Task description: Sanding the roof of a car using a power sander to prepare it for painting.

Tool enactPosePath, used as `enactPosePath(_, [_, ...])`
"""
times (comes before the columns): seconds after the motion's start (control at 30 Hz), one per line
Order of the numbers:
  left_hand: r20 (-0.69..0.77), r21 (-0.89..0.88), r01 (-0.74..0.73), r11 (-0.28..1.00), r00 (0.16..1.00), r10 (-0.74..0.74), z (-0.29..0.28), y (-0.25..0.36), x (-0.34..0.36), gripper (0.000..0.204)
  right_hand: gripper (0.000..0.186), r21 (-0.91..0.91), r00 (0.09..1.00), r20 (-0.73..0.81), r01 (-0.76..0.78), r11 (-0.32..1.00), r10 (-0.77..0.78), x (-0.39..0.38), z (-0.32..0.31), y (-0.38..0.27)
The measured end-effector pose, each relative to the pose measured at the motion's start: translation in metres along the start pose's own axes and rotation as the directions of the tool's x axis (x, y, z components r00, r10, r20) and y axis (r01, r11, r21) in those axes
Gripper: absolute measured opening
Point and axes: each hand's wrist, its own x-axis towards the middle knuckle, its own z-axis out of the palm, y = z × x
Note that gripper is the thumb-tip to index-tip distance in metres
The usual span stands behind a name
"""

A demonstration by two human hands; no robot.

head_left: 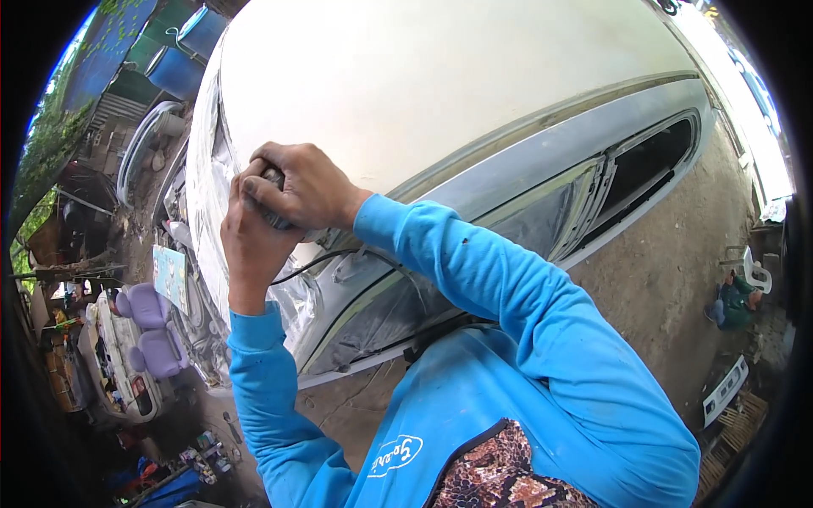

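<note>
Both my hands are closed together round a dark, rounded hand tool (275, 179), most of it hidden under my fingers. My left hand (257, 245) wraps it from the near left side, and my right hand (306, 182) lies over it from the right. They are at the front edge of a car's pale roof (449, 76), beside the plastic-covered windshield (207, 169). A black cord or hose (326, 256) runs from under my hands toward the car's side. What the tool's underside touches is hidden.
Clear plastic and tape cover the side windows (542, 212); the rear one is dark. Blue drums (175, 72), purple seats (157, 339) and loose car parts stand at left. At far right, a person in green (735, 303) is beside a white chair (756, 271).
</note>
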Motion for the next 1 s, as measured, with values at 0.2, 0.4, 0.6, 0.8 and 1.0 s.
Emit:
enactPosePath(0.2, [0.024, 0.014, -0.003, 1.0, 1.0, 0.003, 0.004, 0.021, 0.013, 0.079, 0.035, 0.021, 1.0, -0.007, 0.009, 1.0, -0.009, 0.001, -0.024, -0.005])
enactPosePath(0.4, [0.082, -0.044, -0.143, 0.989, 0.986, 0.146, 0.038, 0.087, 0.064, 0.073, 0.056, -0.07, 0.988, -0.154, -0.01, 0.998, -0.001, -0.012, -0.122, -0.015])
enactPosePath(0.6, [0.148, -0.036, -0.312, 0.95, 0.938, 0.313, 0.083, 0.156, 0.123, 0.07, 0.048, -0.262, 0.944, -0.323, -0.023, 0.965, -0.065, -0.017, -0.218, -0.017])
enactPosePath(0.8, [0.199, -0.017, -0.429, 0.903, 0.884, 0.424, 0.108, 0.195, 0.164, 0.065, 0.042, -0.232, 0.922, -0.377, -0.001, 0.973, -0.089, -0.011, -0.275, -0.011])
enactPosePath(1.0, [0.192, -0.002, -0.44, 0.898, 0.881, 0.432, 0.094, 0.164, 0.144, 0.069, 0.03, -0.565, 0.864, -0.299, 0.181, 0.805, -0.404, -0.012, -0.235, -0.011])
